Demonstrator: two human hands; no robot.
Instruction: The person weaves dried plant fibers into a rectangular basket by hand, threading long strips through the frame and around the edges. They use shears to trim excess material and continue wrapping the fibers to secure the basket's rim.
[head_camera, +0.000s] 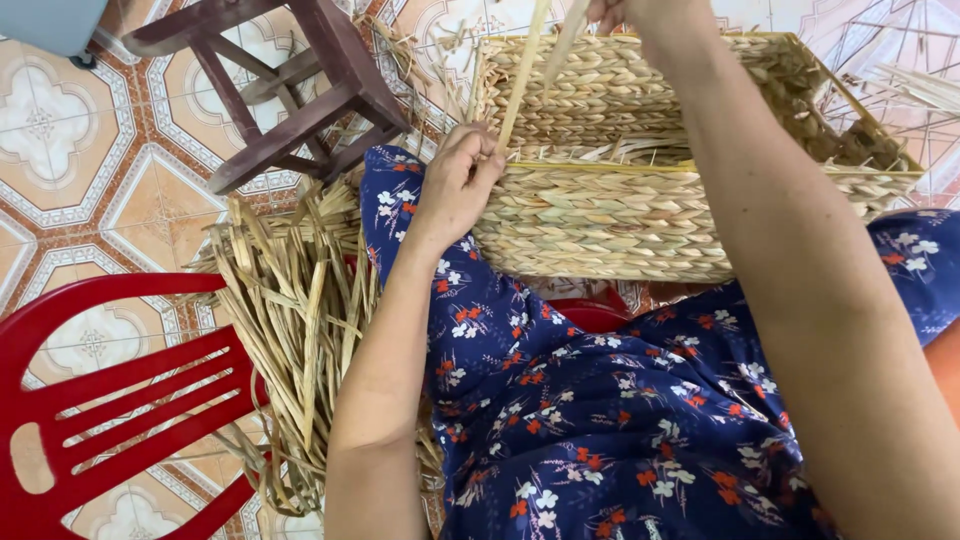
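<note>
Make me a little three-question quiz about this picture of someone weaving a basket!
1. True or false: the left hand rests on the woven basket rim.
2. What colour is the plastic chair? A blue, B red, C green.
3. What lies piled on the floor beside the person's knee?

Key: 1 true. 2 B. 3 A bundle of dried straw. The right hand, at the top edge, pulls a strand upward.

Tan woven basket, red chair
</note>
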